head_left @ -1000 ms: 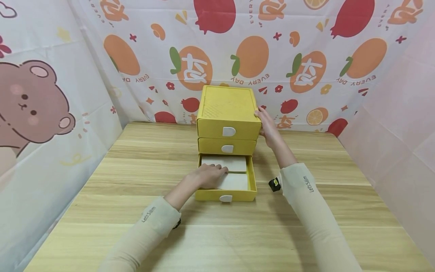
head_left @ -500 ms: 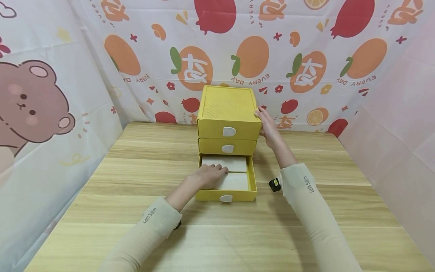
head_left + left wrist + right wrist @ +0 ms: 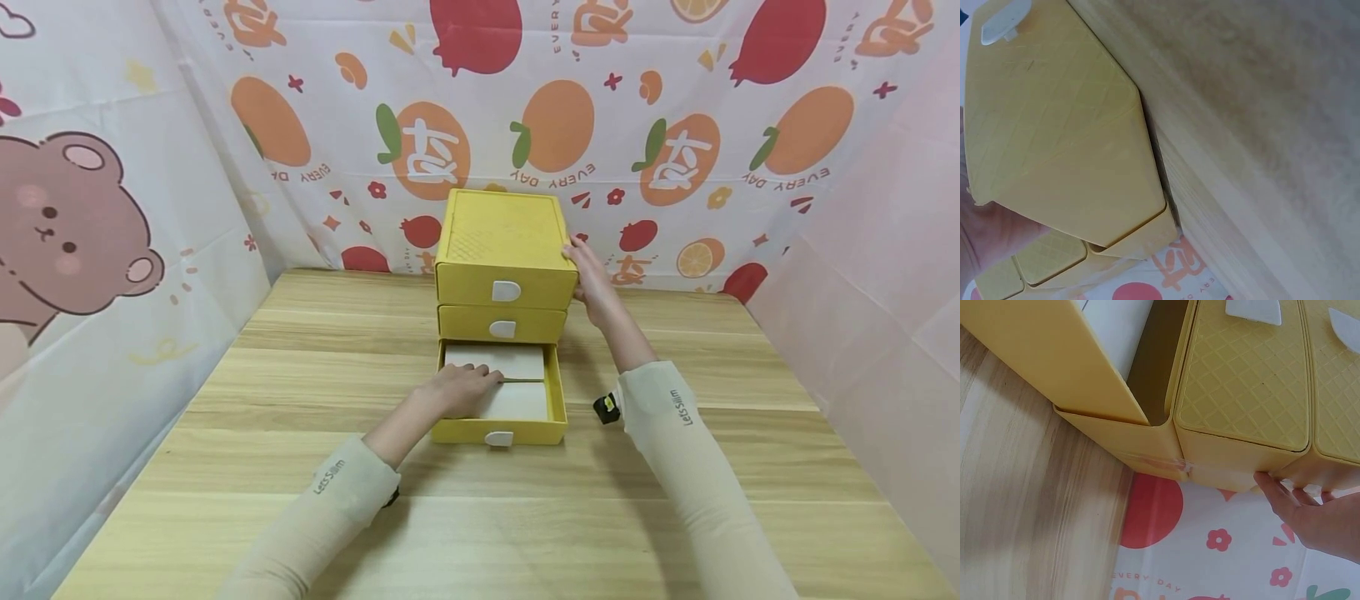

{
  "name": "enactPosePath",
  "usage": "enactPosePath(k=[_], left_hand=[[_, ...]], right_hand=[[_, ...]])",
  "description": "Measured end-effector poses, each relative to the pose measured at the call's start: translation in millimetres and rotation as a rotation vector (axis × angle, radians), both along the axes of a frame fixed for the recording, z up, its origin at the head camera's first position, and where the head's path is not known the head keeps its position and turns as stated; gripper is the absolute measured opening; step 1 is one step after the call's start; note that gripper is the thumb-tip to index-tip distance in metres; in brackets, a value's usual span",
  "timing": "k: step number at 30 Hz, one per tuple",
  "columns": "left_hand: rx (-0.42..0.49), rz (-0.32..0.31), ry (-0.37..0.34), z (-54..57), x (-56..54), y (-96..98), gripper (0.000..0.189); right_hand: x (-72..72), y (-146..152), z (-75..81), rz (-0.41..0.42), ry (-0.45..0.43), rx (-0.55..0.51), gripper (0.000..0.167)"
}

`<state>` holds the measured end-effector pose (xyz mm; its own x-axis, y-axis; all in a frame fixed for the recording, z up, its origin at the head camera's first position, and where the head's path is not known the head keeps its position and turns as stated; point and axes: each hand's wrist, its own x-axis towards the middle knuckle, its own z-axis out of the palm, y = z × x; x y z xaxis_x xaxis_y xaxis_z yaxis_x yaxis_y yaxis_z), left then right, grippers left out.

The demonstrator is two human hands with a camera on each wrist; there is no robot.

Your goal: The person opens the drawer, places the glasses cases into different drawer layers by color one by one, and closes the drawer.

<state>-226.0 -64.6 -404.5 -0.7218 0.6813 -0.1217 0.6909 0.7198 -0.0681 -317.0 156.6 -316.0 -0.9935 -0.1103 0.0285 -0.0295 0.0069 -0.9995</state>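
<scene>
A yellow three-tier drawer cabinet stands against the back wall, its bottom drawer pulled out. Inside lie two flat white pieces, a rear one and a front one, too plain to identify further. My left hand reaches over the drawer's left wall, with bent fingers by the gap between them. Its fingertips and thumb are hidden, so whether it pinches anything is unclear. On the cabinet's upper right side rests my right hand; the right wrist view shows its fingers laid against the yellow wall.
Two upper drawers with white tabs are closed. The cabinet sits on a wood-grain table. Behind it hangs a fruit-print cloth, and a bear-print cloth hangs at the left.
</scene>
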Motion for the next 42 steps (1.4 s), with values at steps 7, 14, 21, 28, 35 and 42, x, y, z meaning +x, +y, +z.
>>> enactPosePath(k=[7, 14, 21, 28, 35, 42], left_hand=[[0.055, 0.009, -0.036, 1.6, -1.4, -4.4, 0.049], [0.268, 0.097, -0.089, 12.0, 1.4, -14.7, 0.059], [0.564, 0.099, -0.036, 23.9, 13.3, -21.4, 0.041], [1.044, 0.122, -0.33, 36.9, 36.9, -14.9, 0.028], [1.379, 0.277, -0.846, 24.8, 59.5, -3.5, 0.029], [1.49, 0.416, -1.19, 5.1, 76.6, 11.1, 0.017]], right_hand=[[0.7, 0.1, -0.6, 0.004, 0.002, 0.008, 0.055], [0.5, -0.3, -0.7, 0.011, 0.007, 0.007, 0.055], [0.8, -0.8, 0.0, 0.015, 0.021, 0.005, 0.054], [0.8, -0.9, -0.4, 0.016, 0.015, -0.001, 0.055], [1.0, -0.4, -0.1, 0.011, 0.017, 0.014, 0.056], [1.4, 0.9, -0.3, 0.022, 0.022, 0.014, 0.055]])
